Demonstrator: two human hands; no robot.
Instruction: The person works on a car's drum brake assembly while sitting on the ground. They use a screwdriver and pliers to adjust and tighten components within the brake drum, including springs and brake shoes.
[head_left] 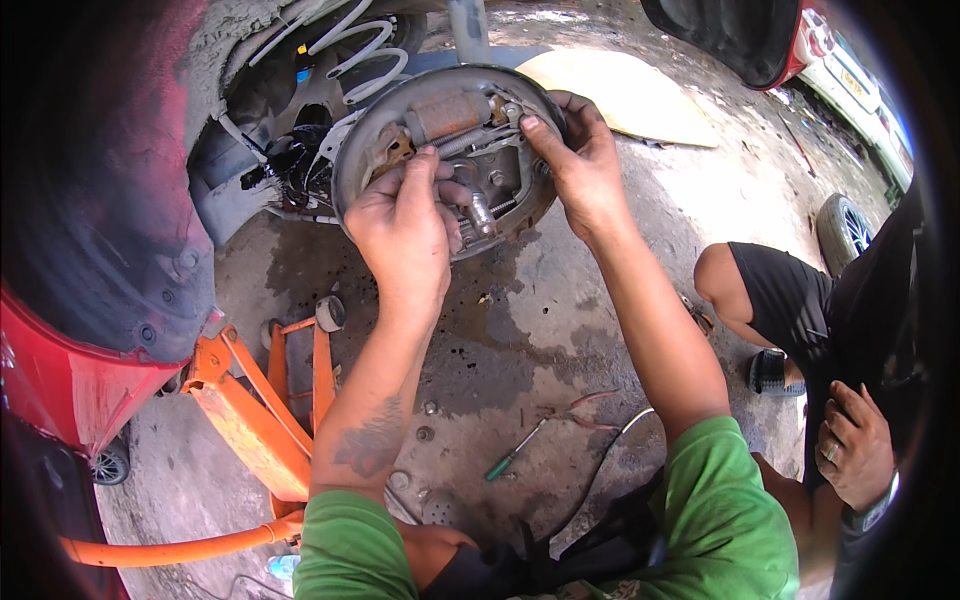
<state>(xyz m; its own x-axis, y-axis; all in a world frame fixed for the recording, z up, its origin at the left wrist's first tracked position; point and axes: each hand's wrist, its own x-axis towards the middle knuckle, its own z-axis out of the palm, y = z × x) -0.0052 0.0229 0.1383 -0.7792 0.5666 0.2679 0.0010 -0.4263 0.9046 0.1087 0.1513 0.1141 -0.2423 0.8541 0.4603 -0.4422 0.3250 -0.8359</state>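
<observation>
Up ahead, beside the red car's wheel arch, a round drum brake backing plate (350, 128) faces me. A rusty brown brake shoe (448, 115) sits along its upper part, with a coil spring (462, 141) just below. My left hand (408, 220) is closed in front of the plate's left side, thumb and forefinger pinched by the spring's left end; what they hold is hidden. A shiny metal cylinder (481, 214) shows beside its lower fingers. My right hand (585, 160) grips the plate's upper right, its thumb in front near the shoe's end and its fingers behind the rim.
An orange floor jack (255, 425) stands at lower left. Pliers (585, 408) and a green-handled screwdriver (515, 450) lie on the stained concrete. A person's hand (855, 445) and bent knee are close at right. A white coil spring (360, 50) hangs behind the plate.
</observation>
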